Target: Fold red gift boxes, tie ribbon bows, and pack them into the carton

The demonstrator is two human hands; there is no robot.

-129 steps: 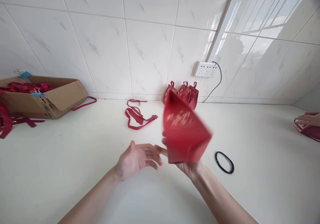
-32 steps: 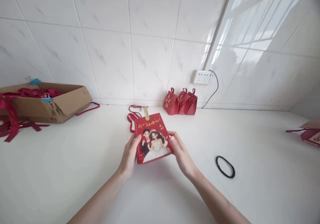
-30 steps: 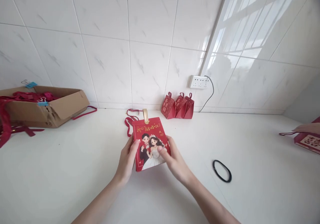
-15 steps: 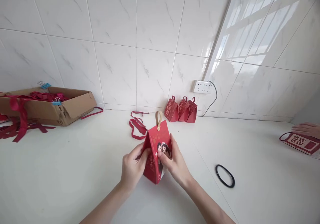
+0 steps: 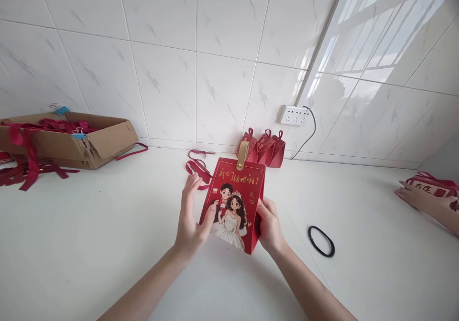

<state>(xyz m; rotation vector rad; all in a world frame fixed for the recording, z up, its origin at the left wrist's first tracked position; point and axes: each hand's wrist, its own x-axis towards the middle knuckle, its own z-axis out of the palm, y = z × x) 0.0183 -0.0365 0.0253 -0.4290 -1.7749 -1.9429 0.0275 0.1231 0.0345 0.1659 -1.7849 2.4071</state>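
Observation:
A red wedding gift box point(image 5: 229, 216) with a tan strap handle point(image 5: 243, 155) is held upright above the table, its cartoon couple and gold lettering facing me. My right hand point(image 5: 271, 223) grips its right side panel, the fingers partly hidden at that side. At the left edge my left hand point(image 5: 191, 216) is open, fingers stretched upward and thumb touching the front face. Just behind the box lies a loose dark red ribbon point(image 5: 197, 165).
Against the wall stand three small red boxes point(image 5: 265, 149) below a white socket strip point(image 5: 294, 115). A cardboard box point(image 5: 107, 144) of red ribbons sits at left. A black ring point(image 5: 322, 241) lies to the right. Another person's hand point(image 5: 423, 199) holds a red box point(image 5: 435, 186) at far right.
The gift box has turned so its couple panel faces me, with the side panel now at right. My left hand has loosened and spread its fingers. The other person's hand moved over their box.

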